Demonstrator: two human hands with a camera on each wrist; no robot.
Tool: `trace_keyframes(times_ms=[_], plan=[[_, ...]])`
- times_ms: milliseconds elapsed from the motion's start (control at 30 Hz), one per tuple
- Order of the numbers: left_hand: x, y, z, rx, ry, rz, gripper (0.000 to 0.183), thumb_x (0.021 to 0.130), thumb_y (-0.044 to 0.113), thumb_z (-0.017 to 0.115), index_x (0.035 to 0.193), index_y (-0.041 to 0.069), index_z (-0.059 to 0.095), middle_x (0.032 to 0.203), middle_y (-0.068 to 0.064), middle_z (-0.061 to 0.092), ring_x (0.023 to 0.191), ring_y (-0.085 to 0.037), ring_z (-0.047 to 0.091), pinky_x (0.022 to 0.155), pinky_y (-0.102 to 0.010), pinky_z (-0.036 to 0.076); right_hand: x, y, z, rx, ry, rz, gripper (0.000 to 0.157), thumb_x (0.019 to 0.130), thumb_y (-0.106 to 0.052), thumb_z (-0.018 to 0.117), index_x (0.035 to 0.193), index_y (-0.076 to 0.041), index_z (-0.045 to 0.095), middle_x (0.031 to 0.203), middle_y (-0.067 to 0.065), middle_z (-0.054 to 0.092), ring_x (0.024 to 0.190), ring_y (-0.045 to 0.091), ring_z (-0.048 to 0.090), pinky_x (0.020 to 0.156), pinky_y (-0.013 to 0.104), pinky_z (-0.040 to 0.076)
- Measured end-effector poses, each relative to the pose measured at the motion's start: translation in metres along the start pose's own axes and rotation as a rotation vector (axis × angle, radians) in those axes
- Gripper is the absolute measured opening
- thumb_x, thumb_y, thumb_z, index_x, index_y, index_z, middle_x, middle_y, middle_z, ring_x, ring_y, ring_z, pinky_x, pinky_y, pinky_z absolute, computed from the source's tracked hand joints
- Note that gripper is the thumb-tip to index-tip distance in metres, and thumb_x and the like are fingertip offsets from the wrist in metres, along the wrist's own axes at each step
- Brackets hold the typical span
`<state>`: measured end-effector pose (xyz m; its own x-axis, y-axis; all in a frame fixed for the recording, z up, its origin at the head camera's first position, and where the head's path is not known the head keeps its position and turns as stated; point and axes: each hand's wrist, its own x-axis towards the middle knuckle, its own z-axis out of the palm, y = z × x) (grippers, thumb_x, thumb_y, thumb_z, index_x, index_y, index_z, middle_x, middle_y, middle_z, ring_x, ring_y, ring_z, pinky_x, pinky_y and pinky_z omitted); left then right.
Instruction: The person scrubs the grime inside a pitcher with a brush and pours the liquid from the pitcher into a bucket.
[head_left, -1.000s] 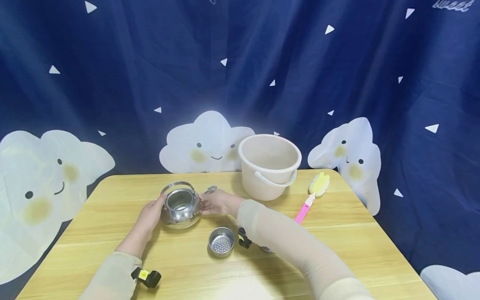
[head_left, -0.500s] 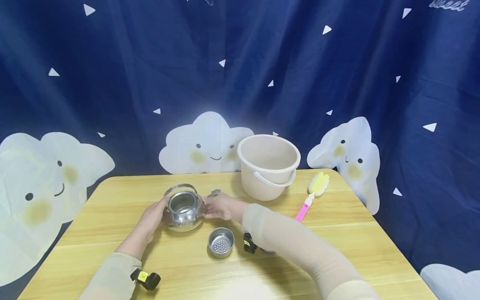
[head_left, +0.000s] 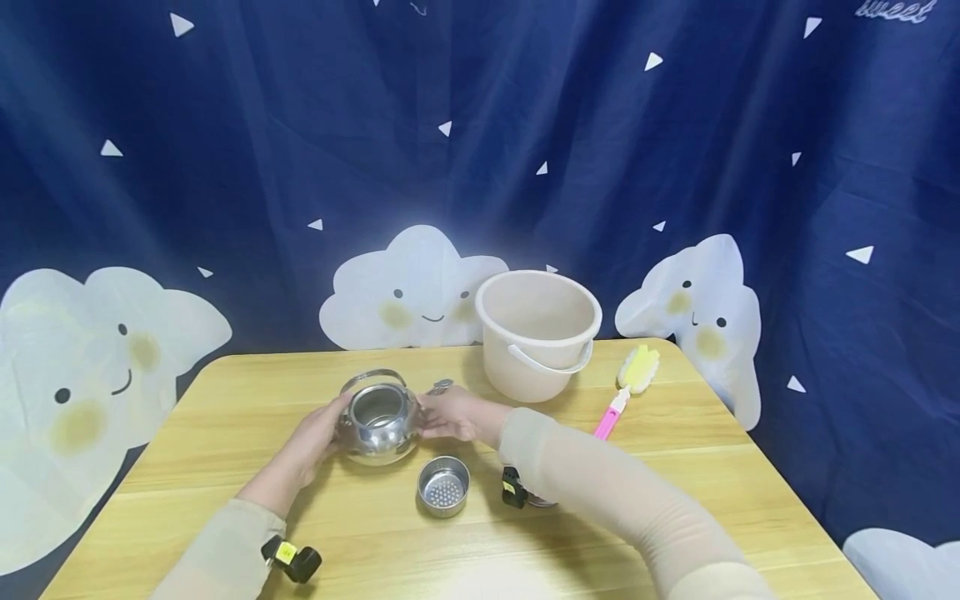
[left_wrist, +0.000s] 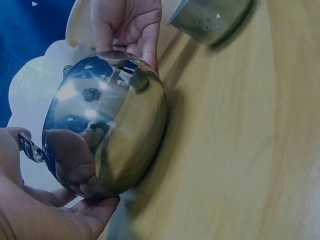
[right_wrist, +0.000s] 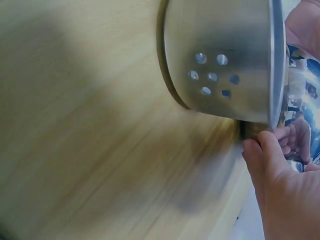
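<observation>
A shiny steel teapot (head_left: pixel 381 433) without a lid stands between both hands, its hoop handle (head_left: pixel 375 377) raised at the back. My left hand (head_left: pixel 318 442) grips its left side; in the left wrist view the fingers (left_wrist: pixel 102 212) curl under its lower edge. From the right, my right hand (head_left: pixel 457 414) holds the other side, near the spout (head_left: pixel 441 386). Whether the teapot touches the table cannot be told. In front of it sits a round steel strainer (head_left: pixel 443 487) with small holes, which looms large in the right wrist view. My right forearm mostly hides a small metal round (head_left: pixel 542 501).
Behind the right hand stands a beige bucket (head_left: pixel 536 358) with its handle hanging down. A sponge brush (head_left: pixel 636 373) with a pink grip lies to the right on the wooden table (head_left: pixel 712 492), partly covered by the right sleeve. A blue curtain (head_left: pixel 480 150) hangs behind.
Both hands have shifted the teapot a little to the right across the table, the right forearm moving with it. Strainer, bucket and brush have stayed in place.
</observation>
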<state>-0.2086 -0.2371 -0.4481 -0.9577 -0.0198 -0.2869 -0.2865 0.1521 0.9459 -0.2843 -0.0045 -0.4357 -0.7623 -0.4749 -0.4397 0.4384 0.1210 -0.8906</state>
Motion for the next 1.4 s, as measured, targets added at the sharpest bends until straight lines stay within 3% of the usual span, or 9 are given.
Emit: trace_keyframes(times_ms=[200,567,667,767,867,1000,1133,1400], plan=[[0.001,0.012,0.002,-0.064,-0.018,-0.027,0.08,0.105,0.052,0.039,0.155,-0.008,0.019,0.159,-0.031,0.019,0.146,-0.045,0.025,0.119,-0.048,0.026,-0.007,-0.009,-0.006,-0.033,-0.002,-0.025,0.03,0.102,-0.018,0.058,0.116,0.009,0.06,0.108,0.025,0.067,0.104,0.034,0.067,0.092,0.038,0.057],[-0.004,0.044,0.003,-0.094,-0.075,0.0,0.079,0.106,0.049,0.04,0.155,-0.008,0.017,0.157,-0.032,0.021,0.143,-0.044,0.031,0.12,-0.046,0.027,-0.027,-0.036,-0.013,-0.058,0.004,-0.057,0.032,0.102,-0.017,0.057,0.121,0.009,0.058,0.108,0.025,0.068,0.098,0.031,0.07,0.089,0.036,0.059],[-0.006,0.052,0.003,-0.094,-0.086,0.019,0.077,0.106,0.051,0.04,0.154,-0.007,0.023,0.153,-0.031,0.028,0.131,-0.037,0.047,0.117,-0.042,0.033,-0.036,-0.044,-0.013,-0.074,0.009,-0.072,0.031,0.103,-0.017,0.056,0.121,0.008,0.058,0.106,0.024,0.068,0.094,0.028,0.07,0.09,0.036,0.058],[-0.007,0.06,0.002,-0.105,-0.11,0.035,0.077,0.105,0.053,0.039,0.153,-0.005,0.026,0.151,-0.028,0.031,0.121,-0.026,0.053,0.114,-0.037,0.038,-0.042,-0.05,-0.013,-0.08,0.022,-0.081,0.032,0.103,-0.017,0.056,0.122,0.008,0.058,0.106,0.024,0.068,0.092,0.027,0.07,0.089,0.036,0.059],[-0.007,0.07,0.002,-0.11,-0.131,0.046,0.079,0.104,0.056,0.04,0.154,-0.004,0.025,0.153,-0.028,0.03,0.124,-0.027,0.051,0.113,-0.034,0.04,-0.046,-0.057,-0.015,-0.075,0.039,-0.086,0.033,0.102,-0.016,0.057,0.124,0.009,0.055,0.108,0.026,0.067,0.095,0.029,0.07,0.088,0.036,0.059],[-0.006,0.084,0.006,-0.118,-0.148,0.055,0.081,0.104,0.056,0.041,0.157,-0.002,0.019,0.158,-0.029,0.024,0.139,-0.039,0.039,0.118,-0.04,0.032,-0.052,-0.067,-0.02,-0.067,0.046,-0.097,0.035,0.103,-0.016,0.056,0.126,0.01,0.053,0.116,0.031,0.064,0.105,0.036,0.068,0.091,0.038,0.058],[-0.003,0.1,0.01,-0.154,-0.191,0.058,0.081,0.104,0.053,0.042,0.158,-0.001,0.015,0.161,-0.029,0.016,0.145,-0.043,0.028,0.121,-0.042,0.026,-0.06,-0.078,-0.027,-0.061,0.074,-0.123,0.034,0.103,-0.016,0.057,0.126,0.009,0.054,0.115,0.03,0.065,0.107,0.036,0.067,0.092,0.038,0.058],[0.004,0.132,0.017,-0.243,-0.205,0.039,0.078,0.102,0.05,0.049,0.156,0.002,0.019,0.16,-0.024,0.012,0.126,-0.025,0.042,0.107,-0.025,0.043,-0.072,-0.103,-0.04,-0.105,0.088,-0.177,0.03,0.105,-0.016,0.052,0.125,0.006,0.055,0.117,0.028,0.065,0.1,0.03,0.067,0.099,0.042,0.054]])
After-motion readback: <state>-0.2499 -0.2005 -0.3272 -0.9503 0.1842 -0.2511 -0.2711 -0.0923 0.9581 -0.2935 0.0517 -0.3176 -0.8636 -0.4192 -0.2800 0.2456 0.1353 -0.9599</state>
